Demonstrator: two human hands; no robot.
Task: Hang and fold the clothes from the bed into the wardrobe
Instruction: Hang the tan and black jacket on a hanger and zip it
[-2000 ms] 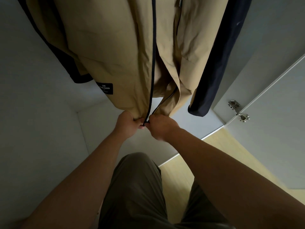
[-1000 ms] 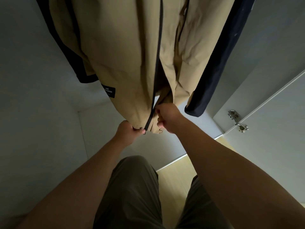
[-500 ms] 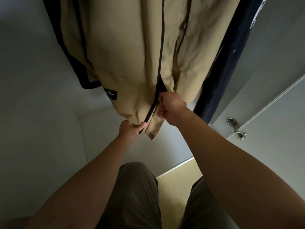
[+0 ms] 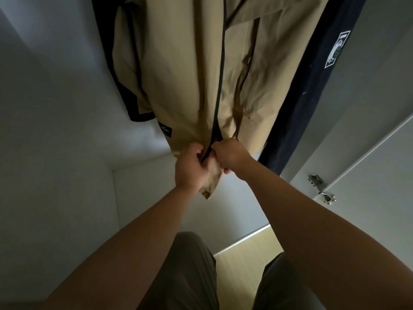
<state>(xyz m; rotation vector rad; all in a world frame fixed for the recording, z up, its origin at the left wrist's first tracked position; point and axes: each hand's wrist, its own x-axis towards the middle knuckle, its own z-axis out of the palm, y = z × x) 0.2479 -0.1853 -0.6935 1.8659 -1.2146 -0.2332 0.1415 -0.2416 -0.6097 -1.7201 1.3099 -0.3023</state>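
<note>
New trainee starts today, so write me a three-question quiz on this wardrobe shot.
1. True or false: the left grip and the right grip both hold the tan jacket near its hem.
2. What hangs right of that jacket? A) navy garment B) red scarf C) white towel
3. Fill in: a metal ___ is fixed to the wardrobe door.
Key: 1 true; 2 A; 3 hinge.

The left arm (image 4: 134, 242) and the right arm (image 4: 317, 222) are bare all the way down to the left hand (image 4: 190, 170) and the right hand (image 4: 231, 154). At the bottom middle of the frame are trousers (image 4: 185, 274) in a dark green-brown colour. Their cloth is plain, with a few soft folds.
</note>
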